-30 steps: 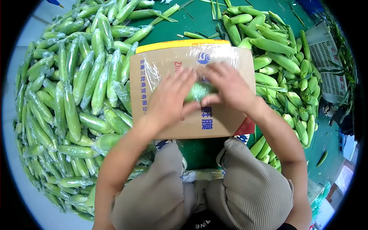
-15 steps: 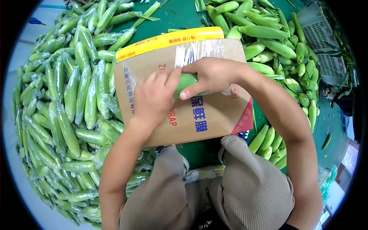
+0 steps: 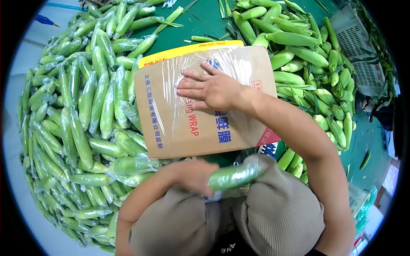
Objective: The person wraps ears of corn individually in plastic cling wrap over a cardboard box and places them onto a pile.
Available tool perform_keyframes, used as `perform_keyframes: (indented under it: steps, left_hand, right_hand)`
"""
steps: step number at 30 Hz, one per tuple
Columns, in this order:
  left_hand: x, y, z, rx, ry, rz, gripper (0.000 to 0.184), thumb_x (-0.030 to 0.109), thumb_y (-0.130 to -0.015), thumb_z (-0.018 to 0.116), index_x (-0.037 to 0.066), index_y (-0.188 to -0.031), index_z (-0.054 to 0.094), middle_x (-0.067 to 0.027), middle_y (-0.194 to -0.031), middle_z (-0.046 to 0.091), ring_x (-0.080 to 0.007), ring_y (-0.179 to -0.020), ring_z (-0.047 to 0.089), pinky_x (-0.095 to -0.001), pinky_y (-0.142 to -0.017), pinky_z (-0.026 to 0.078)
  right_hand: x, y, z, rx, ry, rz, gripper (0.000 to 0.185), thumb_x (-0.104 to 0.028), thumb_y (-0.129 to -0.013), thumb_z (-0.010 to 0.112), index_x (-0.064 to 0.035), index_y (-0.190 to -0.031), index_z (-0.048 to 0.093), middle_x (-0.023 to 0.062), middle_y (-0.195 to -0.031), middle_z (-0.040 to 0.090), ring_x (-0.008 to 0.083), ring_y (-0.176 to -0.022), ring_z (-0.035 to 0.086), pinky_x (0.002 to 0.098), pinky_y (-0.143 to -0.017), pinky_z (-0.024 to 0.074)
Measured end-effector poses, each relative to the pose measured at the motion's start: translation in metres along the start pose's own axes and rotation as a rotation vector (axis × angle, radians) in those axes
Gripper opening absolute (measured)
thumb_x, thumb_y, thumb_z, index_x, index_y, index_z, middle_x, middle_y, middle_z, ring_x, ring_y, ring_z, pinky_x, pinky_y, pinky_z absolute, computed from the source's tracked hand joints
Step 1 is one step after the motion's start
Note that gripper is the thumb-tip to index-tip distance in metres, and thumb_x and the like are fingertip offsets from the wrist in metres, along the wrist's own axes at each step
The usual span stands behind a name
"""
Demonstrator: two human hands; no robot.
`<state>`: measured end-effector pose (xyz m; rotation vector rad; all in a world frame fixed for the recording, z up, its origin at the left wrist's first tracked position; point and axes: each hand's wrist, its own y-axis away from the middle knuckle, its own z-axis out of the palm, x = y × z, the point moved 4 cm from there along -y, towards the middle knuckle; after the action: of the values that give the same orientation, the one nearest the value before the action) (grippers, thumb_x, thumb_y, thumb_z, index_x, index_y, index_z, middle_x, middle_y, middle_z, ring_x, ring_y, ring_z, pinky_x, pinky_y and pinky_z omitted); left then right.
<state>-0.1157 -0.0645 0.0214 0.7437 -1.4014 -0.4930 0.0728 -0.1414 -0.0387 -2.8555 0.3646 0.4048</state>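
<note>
Parting, the two hands have gone from working together over the box (image 3: 171,138) to separate places: half a second ago both met around the ear (image 3: 235,176) on its top, and now the ear is off the near edge, above the knees (image 3: 284,205). That shift suggests this ear's wrap is on and its handling on the box is over, since a shine runs along its green husk and what looks like loose film shows at its far end from the hand.

The left hand (image 3: 198,176) is blurred by motion; its fingers appear closed around one end of the ear, though each fingertip's place cannot be made out. The ear lies nearly level, sticking out toward the right knee.

The right hand (image 3: 213,90) is spread palm down on the far half of the box, fingers straight and apart, grasping nothing. It presses on the film (image 3: 164,81), which stretches in bright creases toward the far edge, where a yellow strip (image 3: 192,52) runs. Wrapped ears (image 3: 85,132) are heaped beyond the box's left edge, and ears with no film visible (image 3: 305,55) are heaped beyond its right edge.
</note>
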Motion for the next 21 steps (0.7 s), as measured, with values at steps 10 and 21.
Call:
perform_keyframes:
  steps: [10,21]
  left_hand:
    - [-0.036,0.122,0.009,0.670,0.398,0.309,0.096,0.017,-0.072,0.095,-0.004,-0.152,0.047,-0.0241,-0.150,0.057,-0.0300,-0.127,0.065,-0.0430,-0.110,0.049]
    - [0.011,0.156,-0.022,0.985,-0.450,-0.178,0.089,0.021,-0.076,0.087,0.010,-0.155,0.049,-0.0205,-0.128,0.068,-0.0352,-0.105,0.071,-0.0462,-0.091,0.057]
  right_hand:
    - [-0.150,0.132,0.007,-0.715,-1.486,0.307,0.065,-0.036,-0.085,0.087,-0.0074,-0.135,0.056,0.0182,-0.116,0.070,0.0298,-0.111,0.067,0.0424,-0.093,0.0533]
    - [-0.057,0.101,-0.096,-0.024,-1.070,0.355,0.047,-0.034,-0.094,0.077,-0.0038,-0.129,0.068,0.0161,-0.129,0.068,0.0301,-0.124,0.062,0.0408,-0.105,0.0497]
